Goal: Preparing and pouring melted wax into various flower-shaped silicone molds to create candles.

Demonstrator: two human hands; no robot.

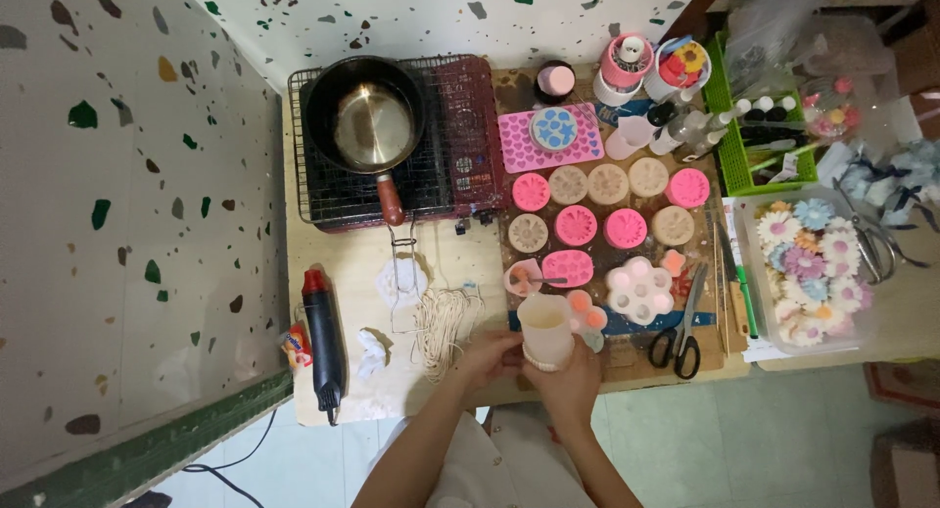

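My left hand [487,357] and my right hand [568,381] together hold a pale, cream-coloured cup [545,330] upright near the front edge of the wooden table [343,263]. The right hand grips it from below, and the left hand touches its lower left side. Just beyond the cup lie a small pink cup with a stick in it [524,276], an oval pink mould [568,268] and a white flower-shaped mould [638,291]. A bundle of pale wicks [443,324] lies to the left of my left hand.
A metal saucepan [369,126] sits on a portable stove [392,146] at the back left. Several round pink and beige moulds [607,205] fill the middle. Black scissors [681,337], a black-and-red heat gun [323,342], a green basket [754,136] and a flower-filled box [808,273] stand around.
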